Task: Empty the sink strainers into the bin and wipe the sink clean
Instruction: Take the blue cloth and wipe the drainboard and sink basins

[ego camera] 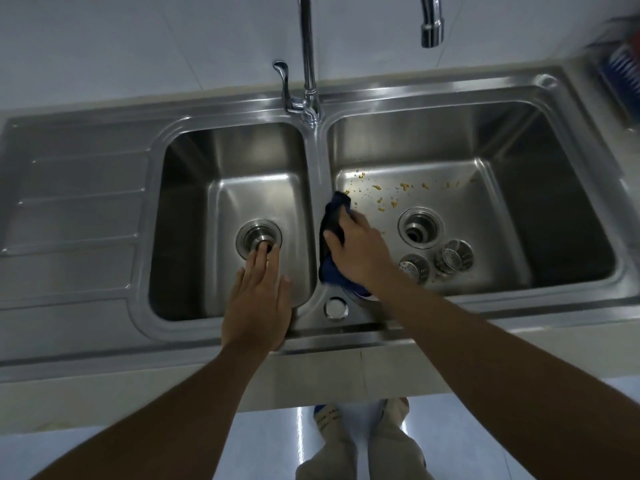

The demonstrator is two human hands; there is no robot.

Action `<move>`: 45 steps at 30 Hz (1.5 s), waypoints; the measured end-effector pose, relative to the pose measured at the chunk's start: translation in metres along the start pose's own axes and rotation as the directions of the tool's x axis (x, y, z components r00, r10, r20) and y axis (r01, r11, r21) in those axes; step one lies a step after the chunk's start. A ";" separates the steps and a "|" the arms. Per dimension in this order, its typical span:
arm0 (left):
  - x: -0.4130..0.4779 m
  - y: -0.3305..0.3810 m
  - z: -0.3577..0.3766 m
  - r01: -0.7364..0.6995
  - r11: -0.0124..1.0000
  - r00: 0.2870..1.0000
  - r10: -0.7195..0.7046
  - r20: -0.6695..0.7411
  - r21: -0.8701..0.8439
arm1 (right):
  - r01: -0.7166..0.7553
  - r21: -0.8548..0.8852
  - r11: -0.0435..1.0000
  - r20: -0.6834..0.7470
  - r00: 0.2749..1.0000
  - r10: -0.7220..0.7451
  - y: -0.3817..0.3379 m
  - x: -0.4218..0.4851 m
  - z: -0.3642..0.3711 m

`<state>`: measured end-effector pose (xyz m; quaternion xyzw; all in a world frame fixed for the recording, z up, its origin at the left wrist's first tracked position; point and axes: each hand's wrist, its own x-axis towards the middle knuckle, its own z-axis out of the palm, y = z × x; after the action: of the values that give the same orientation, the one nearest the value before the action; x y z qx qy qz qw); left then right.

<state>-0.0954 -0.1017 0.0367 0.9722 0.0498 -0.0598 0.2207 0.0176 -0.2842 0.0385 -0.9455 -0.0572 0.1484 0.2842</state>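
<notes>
right hand (pixel 356 251) grips dark cloth (pixel 334 216) at right basin's left wall | orange crumbs (pixel 381 199) just beyond fingers, strung left-right along far floor | left hand (pixel 258 299) flat, fingers straight, on front rim | two strainers (pixel 436 261) out, beside right drain

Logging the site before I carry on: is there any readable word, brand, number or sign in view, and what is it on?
None can be read.
Sink, faucet, loose strainers: no marking shows.
Dark cloth gripped by the right hand: no label visible.
Blue item at the right edge: too blurred to tell.
</notes>
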 end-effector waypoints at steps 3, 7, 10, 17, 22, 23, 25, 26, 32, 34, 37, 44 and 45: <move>0.001 -0.002 0.000 -0.004 1.000 0.999 0.004 0.035 -0.002 | -0.092 0.004 0.996 -0.005 0.996 0.092 -0.019 0.055 -0.014; 0.002 -0.003 0.001 0.002 1.000 0.998 -0.004 0.067 0.028 | -0.161 0.014 0.987 -0.032 0.986 0.162 -0.028 0.080 -0.016; 0.002 -0.002 0.001 0.016 0.999 0.998 -0.018 0.060 0.038 | -0.134 -0.019 0.991 -0.048 0.990 0.133 -0.022 0.049 -0.006; 0.001 -0.002 0.004 0.060 0.997 0.997 -0.062 0.046 0.047 | -0.130 -0.040 0.991 -0.032 0.991 0.129 -0.028 0.081 -0.018; 0.003 -0.004 0.004 0.071 0.997 0.996 -0.073 0.052 0.033 | -0.238 0.037 0.971 -0.048 0.970 0.239 -0.050 0.156 -0.038; 0.003 -0.004 0.004 0.077 0.997 0.996 -0.079 0.051 0.031 | -0.239 0.038 0.970 -0.055 0.969 0.241 -0.050 0.152 -0.034; 0.001 -0.003 0.002 0.084 0.996 0.994 -0.085 0.063 0.029 | -0.177 0.006 0.984 -0.094 0.980 0.177 -0.043 0.132 -0.023; 0.002 -0.003 0.002 0.085 0.996 0.994 -0.087 0.071 0.027 | -0.117 -0.018 0.993 -0.121 0.986 0.114 -0.037 0.121 -0.018; 0.002 -0.001 -0.001 0.096 0.995 0.992 -0.097 0.083 0.024 | 0.031 -0.241 0.970 -0.092 0.994 -0.055 -0.042 0.153 -0.035; 0.003 -0.001 -0.002 0.098 0.995 0.991 -0.099 0.089 0.020 | 0.001 -0.292 0.956 -0.078 0.997 -0.025 -0.051 0.165 -0.038; 0.003 -0.001 -0.003 0.103 0.994 0.988 -0.105 0.114 0.024 | 0.062 -0.261 0.963 -0.050 0.996 -0.078 -0.042 0.151 -0.034; 0.003 -0.001 -0.003 0.102 0.995 0.989 -0.102 0.106 0.003 | 0.203 -0.110 0.973 -0.049 0.977 -0.209 -0.009 0.062 -0.012; 0.003 -0.001 -0.003 0.098 0.995 0.990 -0.097 0.102 0.001 | 0.187 -0.060 0.980 -0.042 0.981 -0.190 -0.006 0.050 -0.009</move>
<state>-0.0926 -0.0992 0.0383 0.9639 0.0860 -0.1200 0.2216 0.0674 -0.2746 0.0361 -0.9466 -0.1439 0.0966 0.2720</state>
